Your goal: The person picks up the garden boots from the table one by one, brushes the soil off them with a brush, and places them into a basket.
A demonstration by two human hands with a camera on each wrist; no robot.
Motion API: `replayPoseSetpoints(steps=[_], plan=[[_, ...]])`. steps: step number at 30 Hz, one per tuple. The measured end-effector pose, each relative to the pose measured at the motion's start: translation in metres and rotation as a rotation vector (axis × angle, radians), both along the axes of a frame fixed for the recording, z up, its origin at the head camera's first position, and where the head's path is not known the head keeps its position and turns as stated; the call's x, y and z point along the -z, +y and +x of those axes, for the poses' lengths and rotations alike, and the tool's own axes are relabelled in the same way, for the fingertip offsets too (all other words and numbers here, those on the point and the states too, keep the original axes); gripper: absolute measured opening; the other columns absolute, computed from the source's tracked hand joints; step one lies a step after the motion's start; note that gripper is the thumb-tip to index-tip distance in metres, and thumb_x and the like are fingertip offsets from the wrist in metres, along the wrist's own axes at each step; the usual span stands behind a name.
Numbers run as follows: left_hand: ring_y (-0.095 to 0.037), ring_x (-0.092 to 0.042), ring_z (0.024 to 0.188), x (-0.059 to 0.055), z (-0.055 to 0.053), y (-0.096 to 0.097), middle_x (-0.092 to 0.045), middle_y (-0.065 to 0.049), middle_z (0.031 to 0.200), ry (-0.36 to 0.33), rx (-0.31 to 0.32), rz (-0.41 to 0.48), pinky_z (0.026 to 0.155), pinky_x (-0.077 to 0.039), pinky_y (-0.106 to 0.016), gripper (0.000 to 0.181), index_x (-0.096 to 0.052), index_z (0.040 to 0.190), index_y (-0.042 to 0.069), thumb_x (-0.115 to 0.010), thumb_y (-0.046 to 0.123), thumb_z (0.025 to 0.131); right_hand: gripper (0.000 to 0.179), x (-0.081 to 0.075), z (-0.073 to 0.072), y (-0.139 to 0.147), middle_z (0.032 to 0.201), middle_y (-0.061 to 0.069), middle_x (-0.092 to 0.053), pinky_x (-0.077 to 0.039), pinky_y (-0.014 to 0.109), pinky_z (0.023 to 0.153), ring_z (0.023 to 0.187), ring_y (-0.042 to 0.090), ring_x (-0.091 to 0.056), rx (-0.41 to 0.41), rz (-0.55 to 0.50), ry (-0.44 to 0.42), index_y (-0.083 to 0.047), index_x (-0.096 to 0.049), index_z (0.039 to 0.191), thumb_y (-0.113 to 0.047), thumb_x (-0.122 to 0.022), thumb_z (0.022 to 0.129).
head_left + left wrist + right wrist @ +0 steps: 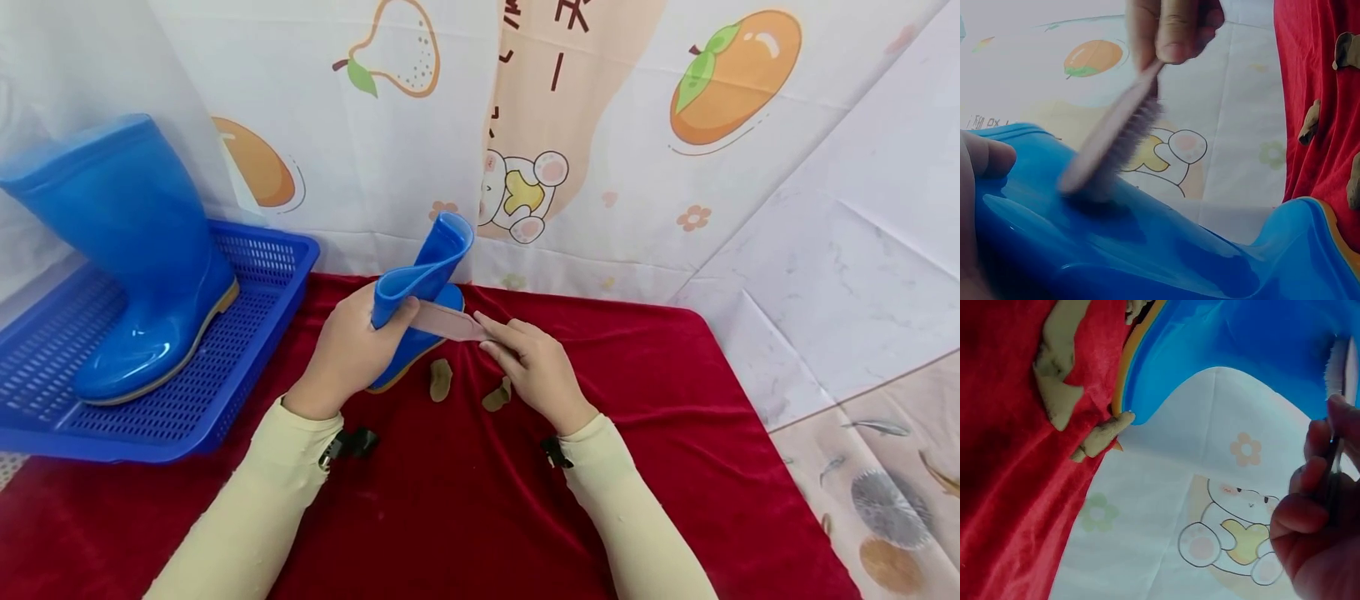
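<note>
A blue rubber boot [444,250] stands on the red cloth with its opening tilted toward me. My left hand [347,354] grips the top of its shaft, thumb over the rim. My right hand [538,367] pinches the handle of a brush [448,322]. In the left wrist view the brush [1110,134] has its bristles down on the boot's glossy shaft [1166,244], and its head is blurred. From the right wrist, the bristles [1335,365] appear against the blue boot [1260,344], with my fingers curled round the handle.
Brown, clay-like lumps [440,380] lie on the red cloth [645,400] in front of the boot. To the left, a second blue boot [142,250] stands in a blue plastic basket [262,250]. A white printed curtain [360,167] hangs behind.
</note>
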State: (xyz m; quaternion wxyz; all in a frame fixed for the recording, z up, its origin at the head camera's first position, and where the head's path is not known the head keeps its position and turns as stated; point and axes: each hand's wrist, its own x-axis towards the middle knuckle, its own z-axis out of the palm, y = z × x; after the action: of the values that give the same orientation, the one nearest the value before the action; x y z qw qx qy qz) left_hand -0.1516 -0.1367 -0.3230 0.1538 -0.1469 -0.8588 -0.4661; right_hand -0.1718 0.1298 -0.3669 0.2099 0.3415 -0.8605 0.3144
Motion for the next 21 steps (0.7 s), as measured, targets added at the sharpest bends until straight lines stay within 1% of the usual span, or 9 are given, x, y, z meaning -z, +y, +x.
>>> replayPoseSetpoints(steps=[3,5,7,10,12,14,15,18,21], plan=[[-0.040,-0.068,0.112,-0.0005,0.0005,-0.0020,-0.071,-0.020,0.120,-0.001,-0.014,0.025,0.100,-0.050,-0.064,0.033,-0.064,0.121,-0.001,-0.061,0.027,0.105,0.046,0.0024,-0.0015,0.0008,0.072,-0.006,-0.050,-0.038,0.025,0.057,0.064,0.007,-0.040,0.007,0.007,-0.025,-0.021,-0.065,0.142,-0.018,-0.074,0.097],[-0.041,-0.068,0.112,-0.0004,0.0003,-0.0023,-0.071,-0.020,0.121,-0.001,-0.016,0.037,0.101,-0.050,-0.064,0.033,-0.064,0.123,-0.001,-0.061,0.027,0.105,0.045,0.0023,-0.0020,0.0015,0.072,-0.007,-0.051,-0.039,0.024,0.055,0.063,0.006,-0.041,-0.008,-0.005,-0.027,-0.020,-0.066,0.141,-0.017,-0.075,0.097],[-0.039,-0.068,0.111,0.0000,-0.0004,-0.0016,-0.072,-0.019,0.119,0.004,-0.013,0.043,0.100,-0.051,-0.063,0.031,-0.065,0.120,-0.001,-0.061,0.026,0.105,0.045,0.0007,-0.0019,0.0013,0.072,-0.007,-0.051,-0.038,0.023,0.055,0.063,0.006,-0.042,-0.049,-0.038,-0.025,-0.018,-0.067,0.139,-0.015,-0.076,0.096],[-0.034,-0.068,0.102,0.0014,-0.0014,0.0008,-0.072,-0.016,0.106,0.012,-0.002,0.034,0.094,-0.054,-0.057,0.027,-0.065,0.110,0.002,-0.061,0.028,0.105,0.044,-0.0027,-0.0009,-0.0005,0.074,-0.007,-0.053,-0.039,0.023,0.056,0.065,0.005,-0.044,-0.125,-0.095,-0.010,-0.014,-0.069,0.138,-0.010,-0.077,0.094],[-0.031,-0.066,0.096,0.0019,-0.0017,0.0027,-0.070,-0.013,0.099,0.010,0.002,0.025,0.089,-0.054,-0.053,0.026,-0.065,0.104,0.005,-0.061,0.030,0.105,0.044,-0.0048,-0.0003,-0.0022,0.075,-0.006,-0.055,-0.039,0.023,0.057,0.067,0.006,-0.046,-0.152,-0.114,0.012,-0.013,-0.069,0.137,-0.009,-0.077,0.094],[-0.029,-0.064,0.092,0.0020,-0.0011,0.0040,-0.067,-0.012,0.094,0.004,0.003,0.016,0.085,-0.053,-0.051,0.027,-0.064,0.101,0.006,-0.061,0.032,0.105,0.044,-0.0054,-0.0001,-0.0037,0.075,-0.005,-0.056,-0.039,0.023,0.058,0.067,0.007,-0.045,-0.138,-0.108,0.038,-0.013,-0.069,0.137,-0.009,-0.077,0.093],[-0.029,-0.065,0.092,0.0019,-0.0008,0.0043,-0.067,-0.012,0.095,0.000,0.001,0.014,0.085,-0.054,-0.051,0.027,-0.064,0.102,0.006,-0.061,0.032,0.104,0.044,-0.0053,0.0002,-0.0042,0.074,-0.005,-0.055,-0.038,0.023,0.057,0.066,0.007,-0.044,-0.119,-0.102,0.044,-0.014,-0.070,0.136,-0.009,-0.077,0.093],[-0.032,-0.067,0.098,0.0017,-0.0004,0.0035,-0.070,-0.014,0.102,-0.004,-0.007,0.016,0.090,-0.054,-0.055,0.029,-0.065,0.106,0.004,-0.061,0.032,0.105,0.044,-0.0036,0.0009,-0.0049,0.072,-0.006,-0.055,-0.038,0.023,0.056,0.063,0.007,-0.043,-0.052,-0.073,0.030,-0.016,-0.070,0.136,-0.012,-0.077,0.093],[-0.036,-0.068,0.106,0.0016,0.0000,0.0010,-0.072,-0.017,0.113,0.007,-0.022,0.038,0.096,-0.053,-0.060,0.032,-0.066,0.116,0.001,-0.061,0.030,0.105,0.042,-0.0014,0.0014,-0.0040,0.071,-0.006,-0.057,-0.038,0.026,0.055,0.061,0.008,-0.043,0.018,-0.029,0.005,-0.017,-0.071,0.136,-0.014,-0.077,0.094]])
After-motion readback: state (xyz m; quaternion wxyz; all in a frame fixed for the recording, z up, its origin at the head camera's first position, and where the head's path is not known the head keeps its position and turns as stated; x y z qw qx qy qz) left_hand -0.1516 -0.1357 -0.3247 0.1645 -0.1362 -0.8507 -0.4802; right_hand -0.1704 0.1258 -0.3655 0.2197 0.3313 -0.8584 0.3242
